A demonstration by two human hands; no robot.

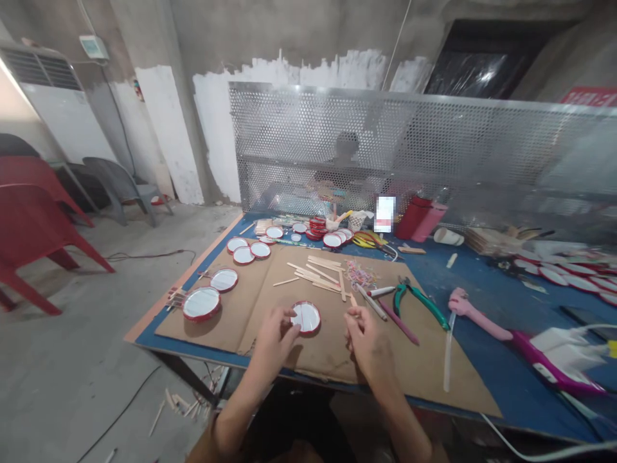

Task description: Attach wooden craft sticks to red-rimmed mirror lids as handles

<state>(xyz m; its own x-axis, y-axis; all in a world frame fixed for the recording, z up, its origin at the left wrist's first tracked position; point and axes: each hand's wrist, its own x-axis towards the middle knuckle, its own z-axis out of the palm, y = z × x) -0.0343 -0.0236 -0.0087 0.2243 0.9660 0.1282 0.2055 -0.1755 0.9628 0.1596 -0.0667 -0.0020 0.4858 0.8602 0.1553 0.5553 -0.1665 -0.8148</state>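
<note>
A round white disc with a red rim lies on the brown cardboard sheet in front of me. My left hand grips its left edge, thumb and forefinger at the rim. To the right of the disc, my right hand is closed in a pinch just above the cardboard; what it pinches, if anything, I cannot make out. Beyond the hands lies a loose group of flat wooden craft sticks, beside a heap of thin coloured strands. Two red-rimmed discs with small sticks at their edges rest on the left.
Green-handled pliers, a white marker and a purple pen lie at right. Farther right is a pink and purple glue gun with a glue stick. More discs, bottles and a perforated metal panel stand behind.
</note>
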